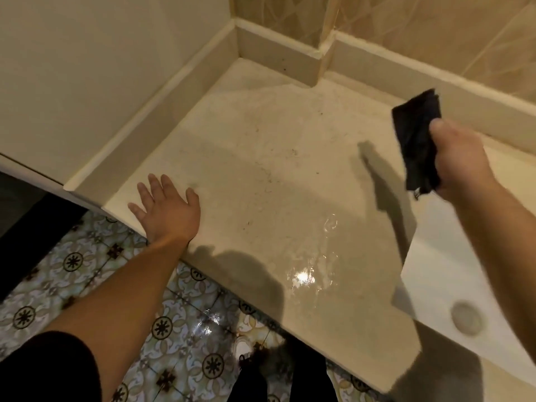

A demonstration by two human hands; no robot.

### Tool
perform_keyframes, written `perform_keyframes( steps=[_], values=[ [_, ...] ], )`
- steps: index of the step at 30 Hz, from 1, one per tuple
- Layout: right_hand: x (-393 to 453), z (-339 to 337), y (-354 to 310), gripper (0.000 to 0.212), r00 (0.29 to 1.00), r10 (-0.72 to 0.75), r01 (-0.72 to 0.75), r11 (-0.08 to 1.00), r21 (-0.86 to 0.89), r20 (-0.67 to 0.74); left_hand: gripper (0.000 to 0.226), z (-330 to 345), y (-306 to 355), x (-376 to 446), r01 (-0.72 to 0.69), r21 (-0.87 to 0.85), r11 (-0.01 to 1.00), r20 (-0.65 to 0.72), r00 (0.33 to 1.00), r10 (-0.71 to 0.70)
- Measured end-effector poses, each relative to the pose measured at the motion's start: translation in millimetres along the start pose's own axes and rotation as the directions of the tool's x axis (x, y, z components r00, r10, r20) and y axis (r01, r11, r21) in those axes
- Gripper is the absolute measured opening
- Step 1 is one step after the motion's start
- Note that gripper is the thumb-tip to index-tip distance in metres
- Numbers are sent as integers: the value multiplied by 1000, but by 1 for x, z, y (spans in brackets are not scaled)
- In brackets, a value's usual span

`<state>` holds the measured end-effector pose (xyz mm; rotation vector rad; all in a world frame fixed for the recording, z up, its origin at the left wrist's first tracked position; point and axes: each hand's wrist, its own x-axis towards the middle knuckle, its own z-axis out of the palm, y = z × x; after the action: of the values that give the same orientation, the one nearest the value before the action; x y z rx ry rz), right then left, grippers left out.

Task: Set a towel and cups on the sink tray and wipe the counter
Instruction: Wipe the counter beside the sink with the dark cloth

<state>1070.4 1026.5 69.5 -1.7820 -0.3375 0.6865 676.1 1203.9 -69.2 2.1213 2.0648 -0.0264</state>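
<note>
head cam, only view: person stands at a beige stone counter [261, 158] set into a corner, low raised lip running along the left wall and the back wall, w/ a small boxed step in the far corner. counter surface looks wet near its front edge, bright glare patch and ripples of water [307, 274] there; a few dark specks and hair-like bits scattered across the middle.

left hand [166, 208] lies palm-down on the counter's front-left corner, fingers spread and flat, thumb out to the right, holding nothing. forearm bare, dark short sleeve [49, 369] at bottom left.

right hand [461, 161] is raised above the right part of the counter, fist closed round a dark folded cloth [416, 140]. cloth sticks up past the thumb and hangs a bit below the fist, clear of the surface; its shadow falls on the counter just left of it. some motion blur on this hand.

white sink basin [452, 265] at the right, mostly under the right forearm, round drain [467, 317] near its front edge.

below the counter edge: patterned floor tiles [87, 265] w/ dark flower-like motifs, shiny wet-looking spot on them, person's dark trouser legs [278, 378] at bottom centre. can't tell what the dark area at far left is.
</note>
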Motion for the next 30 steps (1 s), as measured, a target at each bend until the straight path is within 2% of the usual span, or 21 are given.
perform_keyframes(
  steps=[1,3,5,8,9,11,13,15,18,21,23,25,27,30],
  values=[
    [29,-4,-1,25,995,-86,74,976,-206,-48,74,0,0,0,3,2,1000,-4,1000,-3],
    [82,-3,6,36,988,-149,100,840,-533,-48,73,-2,1,-1,6,8,1000,-11,1000,-6],
    [121,11,27,40,976,-197,204,675,-709,92,73,-3,2,-1,10,11,1000,-14,1000,-9],
    [153,33,69,43,864,-322,494,394,-775,387,73,-1,1,1,13,20,1000,-23,1000,-12],
    [158,35,76,43,826,-367,543,317,-778,428,73,0,0,2,11,22,1000,-29,1000,-11],
    [157,33,82,42,799,-393,567,242,-788,455,74,1,-2,2,14,17,1000,-30,999,-14],
    [136,30,83,37,769,-398,607,211,-766,500,76,1,-1,3,16,23,1000,-30,999,-15],
    [90,32,91,35,706,-398,691,207,-692,586,77,0,0,1,15,20,1000,-22,1000,-14],
    [-9,34,111,37,591,-374,805,216,-553,714,75,-3,2,-2,5,25,1000,-11,1000,-4],
    [-115,35,140,44,542,-367,840,256,-478,756,74,-6,2,-3,-8,16,1000,3,1000,8],
    [-173,39,154,48,500,-319,864,245,-439,805,73,-7,2,-4,-18,11,1000,5,1000,18],
    [-208,42,167,56,506,-273,857,263,-443,818,74,-7,1,-4,-17,9,1000,23,1000,17],
    [-231,45,175,62,547,-267,832,283,-478,793,74,-7,1,-4,-22,12,1000,42,999,22],
    [-255,48,179,62,574,-278,809,335,-483,770,74,-8,0,-2,-33,14,999,56,998,32]
  ],
)
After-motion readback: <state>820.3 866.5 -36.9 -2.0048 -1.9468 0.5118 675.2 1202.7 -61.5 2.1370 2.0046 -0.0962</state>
